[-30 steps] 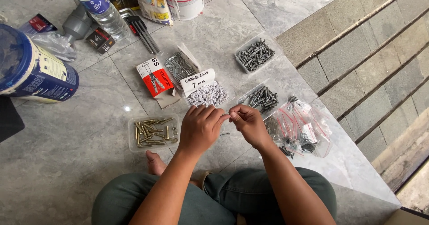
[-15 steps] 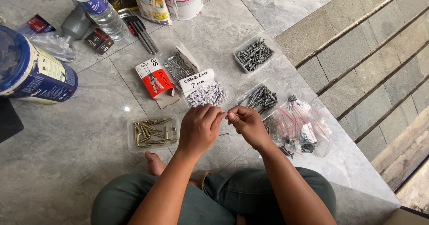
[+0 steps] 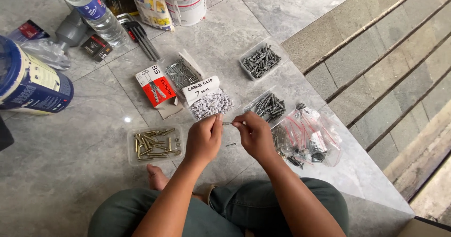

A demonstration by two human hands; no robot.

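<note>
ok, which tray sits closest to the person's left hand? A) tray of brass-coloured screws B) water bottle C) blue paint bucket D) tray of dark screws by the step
A: the clear tray of brass-coloured screws lies just beside the left hand on the floor tiles, while that hand and the right hand pinch a small fastener between them.

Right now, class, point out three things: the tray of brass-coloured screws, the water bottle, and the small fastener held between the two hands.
tray of brass-coloured screws (image 3: 132, 158): head view, left rim.
water bottle (image 3: 96, 12): head view, middle of body.
small fastener (image 3: 227, 123): head view, shank between fingertips.
</note>
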